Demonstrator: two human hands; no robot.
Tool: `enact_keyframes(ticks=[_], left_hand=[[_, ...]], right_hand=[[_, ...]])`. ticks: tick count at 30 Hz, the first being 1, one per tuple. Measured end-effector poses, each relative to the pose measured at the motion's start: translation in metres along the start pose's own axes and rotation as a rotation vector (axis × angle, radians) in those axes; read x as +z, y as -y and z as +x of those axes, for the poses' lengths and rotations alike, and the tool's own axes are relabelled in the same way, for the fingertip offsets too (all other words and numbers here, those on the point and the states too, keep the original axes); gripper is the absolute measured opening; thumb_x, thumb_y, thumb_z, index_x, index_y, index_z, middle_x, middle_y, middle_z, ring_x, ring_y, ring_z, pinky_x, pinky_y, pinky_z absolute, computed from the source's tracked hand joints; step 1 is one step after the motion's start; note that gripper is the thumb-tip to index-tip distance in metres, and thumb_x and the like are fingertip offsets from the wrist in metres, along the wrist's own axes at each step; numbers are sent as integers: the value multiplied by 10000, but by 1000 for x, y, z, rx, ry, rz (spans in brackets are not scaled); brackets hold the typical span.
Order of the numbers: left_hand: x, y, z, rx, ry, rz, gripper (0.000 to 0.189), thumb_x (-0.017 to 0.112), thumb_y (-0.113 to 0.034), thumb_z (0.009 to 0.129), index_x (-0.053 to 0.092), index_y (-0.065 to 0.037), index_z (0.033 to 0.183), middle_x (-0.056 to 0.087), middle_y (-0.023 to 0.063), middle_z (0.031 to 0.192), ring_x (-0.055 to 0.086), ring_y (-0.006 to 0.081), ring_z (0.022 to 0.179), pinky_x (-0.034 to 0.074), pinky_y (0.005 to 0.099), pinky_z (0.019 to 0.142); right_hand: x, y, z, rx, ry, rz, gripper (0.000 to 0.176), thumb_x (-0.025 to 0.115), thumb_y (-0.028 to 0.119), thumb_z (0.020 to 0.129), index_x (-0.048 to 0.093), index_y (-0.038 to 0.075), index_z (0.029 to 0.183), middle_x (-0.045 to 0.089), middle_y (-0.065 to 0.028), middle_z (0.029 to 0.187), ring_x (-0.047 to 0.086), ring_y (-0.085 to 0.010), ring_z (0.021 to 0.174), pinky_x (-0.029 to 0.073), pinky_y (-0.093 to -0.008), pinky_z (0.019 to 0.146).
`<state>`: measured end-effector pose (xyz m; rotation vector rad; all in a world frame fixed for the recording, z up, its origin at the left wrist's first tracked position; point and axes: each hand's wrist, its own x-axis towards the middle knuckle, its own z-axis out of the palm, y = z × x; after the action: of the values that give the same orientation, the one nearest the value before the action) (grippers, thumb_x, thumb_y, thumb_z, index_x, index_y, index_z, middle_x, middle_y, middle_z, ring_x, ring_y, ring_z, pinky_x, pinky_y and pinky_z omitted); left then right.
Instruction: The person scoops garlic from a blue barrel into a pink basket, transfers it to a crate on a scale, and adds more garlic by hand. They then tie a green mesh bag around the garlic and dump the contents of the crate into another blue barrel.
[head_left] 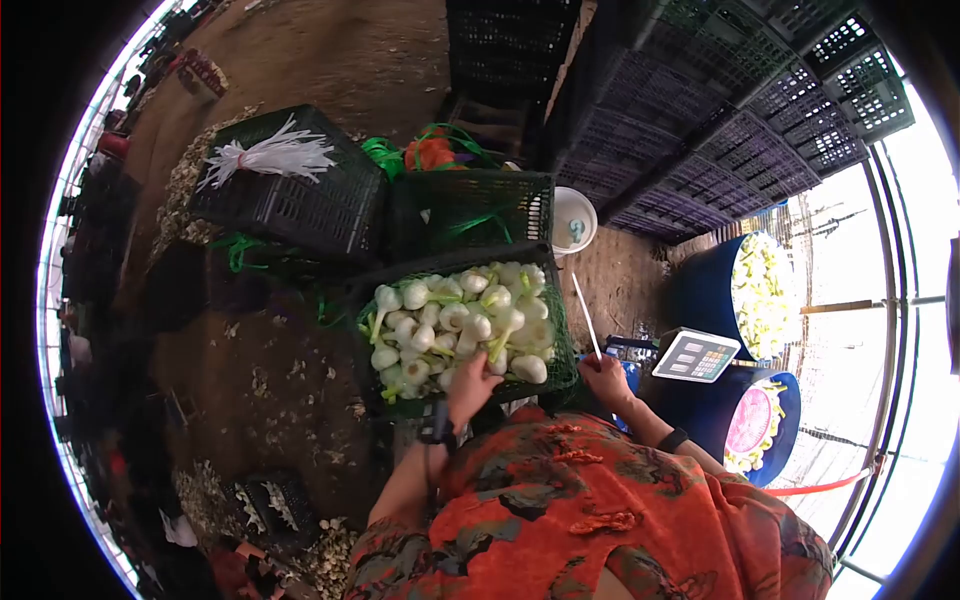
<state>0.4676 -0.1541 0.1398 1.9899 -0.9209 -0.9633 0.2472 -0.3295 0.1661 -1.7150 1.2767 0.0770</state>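
A dark crate [368,372] lined with green netting stands in front of me, filled with white garlic bulbs [453,318] with short green stems. My left hand [472,388] reaches over the crate's near edge and touches the bulbs, its fingers partly bent; whether it grips one is unclear. To the right of the crate, my right hand [604,380] is closed on a thin white strip [585,315], which points up and away from me.
A bundle of white strips [270,157] lies on an upturned crate [310,205] at the left. Beyond are an empty crate [470,210] and a white bucket [574,220]. At the right are a scale display [697,356], blue barrels [712,290] and stacked crates [700,130].
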Motion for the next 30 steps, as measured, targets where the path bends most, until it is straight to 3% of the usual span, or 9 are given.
enact_keyframes(ticks=[9,11,13,17,20,22,24,26,30], left_hand=[[-37,-22,-71,174,109,116,585,619,-472,828,522,-64,1237,558,206,1152,561,383,1021,459,404,875],[-50,-22,-94,-54,388,254,638,586,-481,858,473,-32,1298,514,211,1221,514,368,1109,425,396,925],[-48,-1,-99,7,367,262,684,556,-510,867,430,-25,1332,496,224,1220,504,374,1110,415,392,936],[-51,-31,-95,68,213,452,583,551,-465,877,475,-70,1298,522,175,1067,534,335,995,459,393,836],[-40,-8,-73,111,116,471,347,563,-360,869,610,-107,1102,539,108,941,550,299,903,476,388,738],[-41,-5,-60,278,-156,423,74,607,-166,781,659,-127,745,552,59,769,580,279,745,476,394,636],[-73,-18,-41,266,-343,366,63,608,-137,787,651,-103,757,549,76,744,575,292,723,468,394,625],[-89,-26,-14,256,-529,298,52,609,-107,794,643,-78,768,546,93,719,570,305,702,459,394,613],[-92,-36,11,160,-550,-76,123,585,-141,870,616,-22,861,576,129,782,584,299,731,446,377,632]], right_hand=[[-4,43,-29,-569,-16,-239,994,785,357,703,164,90,1431,636,-165,826,634,-296,834,496,-388,760],[1,55,-32,-158,369,-295,866,760,310,726,280,51,1398,634,-156,813,627,-300,818,493,-404,744],[27,9,8,-341,240,-337,582,686,268,795,449,-12,1247,625,-124,776,621,-242,722,496,-375,628],[11,73,45,117,224,1059,100,517,122,885,518,24,866,595,-112,709,449,-83,478,315,-237,374],[23,110,75,344,103,1262,64,509,88,881,514,53,828,582,-115,663,373,-76,431,267,-225,363],[31,118,67,179,339,946,80,530,98,876,532,23,847,601,-129,714,461,-103,495,324,-248,401],[24,126,49,112,425,779,94,548,103,866,564,11,860,611,-135,751,510,-130,537,379,-271,433],[14,129,37,-551,118,-232,116,590,118,845,646,26,890,614,-132,765,560,-206,561,464,-330,530],[-8,109,47,-906,-199,-47,201,574,232,896,683,66,927,605,-85,672,532,-199,503,475,-314,550]])
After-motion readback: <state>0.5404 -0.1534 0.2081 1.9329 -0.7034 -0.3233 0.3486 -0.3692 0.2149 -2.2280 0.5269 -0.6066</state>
